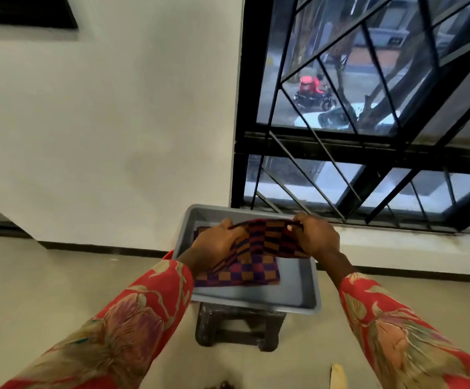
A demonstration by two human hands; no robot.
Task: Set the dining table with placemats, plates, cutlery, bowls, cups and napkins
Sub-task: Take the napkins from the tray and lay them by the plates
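Observation:
A checkered placemat (267, 237), orange with purple and dark red squares, is lifted over a grey plastic tray (298, 293). My left hand (217, 242) grips its left edge and my right hand (316, 237) grips its right edge, thumbs on top. A second checkered placemat (245, 273) of the same pattern lies flat in the tray beneath the lifted one. Both sleeves are red with a floral print.
The tray rests on a small dark stool (239, 329) on a pale tiled floor. A white wall (101, 136) stands behind, and a barred black window (368, 108) fills the upper right above a white sill (396, 242). A yellowish scrap (337, 376) lies on the floor.

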